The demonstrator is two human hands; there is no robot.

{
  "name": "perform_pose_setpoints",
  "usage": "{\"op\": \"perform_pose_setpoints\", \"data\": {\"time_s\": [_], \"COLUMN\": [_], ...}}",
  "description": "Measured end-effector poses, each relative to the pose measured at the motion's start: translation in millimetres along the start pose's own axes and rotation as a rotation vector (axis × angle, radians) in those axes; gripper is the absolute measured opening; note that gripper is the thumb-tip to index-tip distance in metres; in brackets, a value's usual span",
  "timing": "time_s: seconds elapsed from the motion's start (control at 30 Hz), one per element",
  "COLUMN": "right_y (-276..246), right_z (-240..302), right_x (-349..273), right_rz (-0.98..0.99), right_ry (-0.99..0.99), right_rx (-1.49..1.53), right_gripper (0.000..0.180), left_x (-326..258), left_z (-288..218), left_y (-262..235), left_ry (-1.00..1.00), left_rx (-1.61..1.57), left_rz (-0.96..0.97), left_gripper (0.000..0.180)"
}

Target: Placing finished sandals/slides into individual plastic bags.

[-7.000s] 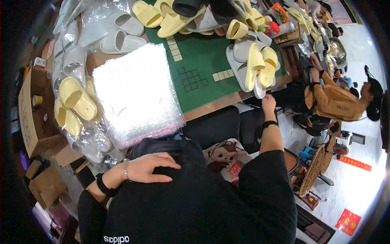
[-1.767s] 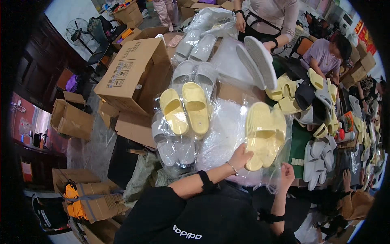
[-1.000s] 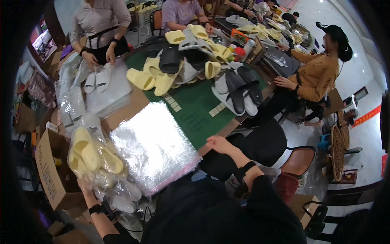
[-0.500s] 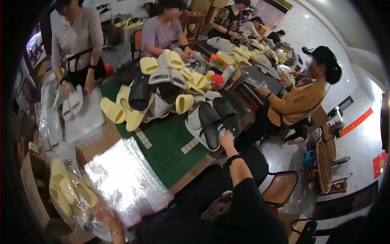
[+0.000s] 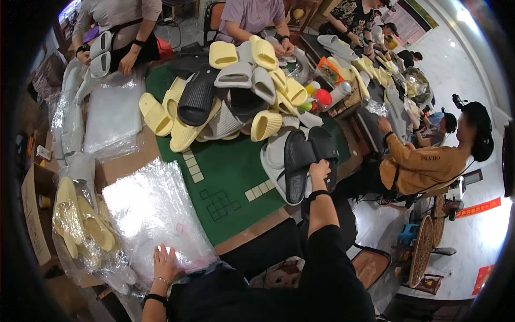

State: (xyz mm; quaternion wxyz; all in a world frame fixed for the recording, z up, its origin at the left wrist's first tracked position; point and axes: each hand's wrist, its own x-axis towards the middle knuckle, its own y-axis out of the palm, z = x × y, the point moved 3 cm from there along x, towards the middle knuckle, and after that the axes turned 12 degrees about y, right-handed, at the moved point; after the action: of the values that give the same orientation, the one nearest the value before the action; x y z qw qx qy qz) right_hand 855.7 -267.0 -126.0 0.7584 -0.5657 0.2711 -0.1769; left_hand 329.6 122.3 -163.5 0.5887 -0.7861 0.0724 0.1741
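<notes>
My right hand [image 5: 320, 170] is closed on a pair of black slippers [image 5: 295, 174], at the right edge of the green table mat [image 5: 225, 174]. Light grey slippers [image 5: 274, 153] lie partly behind that pair. Lower left, my left hand [image 5: 164, 262] rests with fingers apart on a stack of shiny clear plastic bags [image 5: 147, 198]. Left of the stack, yellow slippers [image 5: 96, 231] lie in clear plastic wrapping. A loose heap of yellow, grey and black slippers, with a black one [image 5: 197, 99] on its near side, covers the far part of the mat.
Cream tiles [image 5: 194, 167] lie on the mat. Another bag stack [image 5: 112, 121] is at the far left, and a cardboard box [image 5: 37, 214] stands at the left edge. Red-lidded jars [image 5: 322, 99] are beyond the heap. Several people work around the tables; a chair [image 5: 371, 265] is at right.
My left hand has moved from beside the wrapped yellow slippers onto the bag stack. My right hand now holds both black slippers together. The whole view has shifted.
</notes>
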Motion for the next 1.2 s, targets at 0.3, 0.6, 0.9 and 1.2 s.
{"op": "perform_pose_setpoints", "data": {"time_s": [0.3, 0.6, 0.9, 1.2], "right_y": [-16.1, 85.5, 109.9, -6.1], "right_z": [-0.6, -32.2, -44.6, -130.8], "right_x": [-140.5, -307.4, -298.2, -357.8], "right_rz": [-0.282, 0.094, 0.176, 0.224], "right_ry": [-0.754, -0.774, -0.718, -0.864], "right_rx": [0.487, 0.032, -0.198, -0.038], "right_gripper": [0.013, 0.038, 0.047, 0.039], "left_x": [-9.1, -2.4, -36.6, -2.8], "left_z": [9.6, 25.3, 31.1, 29.8], "left_y": [-17.0, -3.6, -12.7, -12.0], "left_ry": [0.288, 0.128, 0.307, 0.311], "left_rx": [-0.157, -0.423, -0.295, -0.479], "left_rz": [-0.052, -0.235, -0.296, -0.254], "left_gripper": [0.054, 0.048, 0.042, 0.041]}}
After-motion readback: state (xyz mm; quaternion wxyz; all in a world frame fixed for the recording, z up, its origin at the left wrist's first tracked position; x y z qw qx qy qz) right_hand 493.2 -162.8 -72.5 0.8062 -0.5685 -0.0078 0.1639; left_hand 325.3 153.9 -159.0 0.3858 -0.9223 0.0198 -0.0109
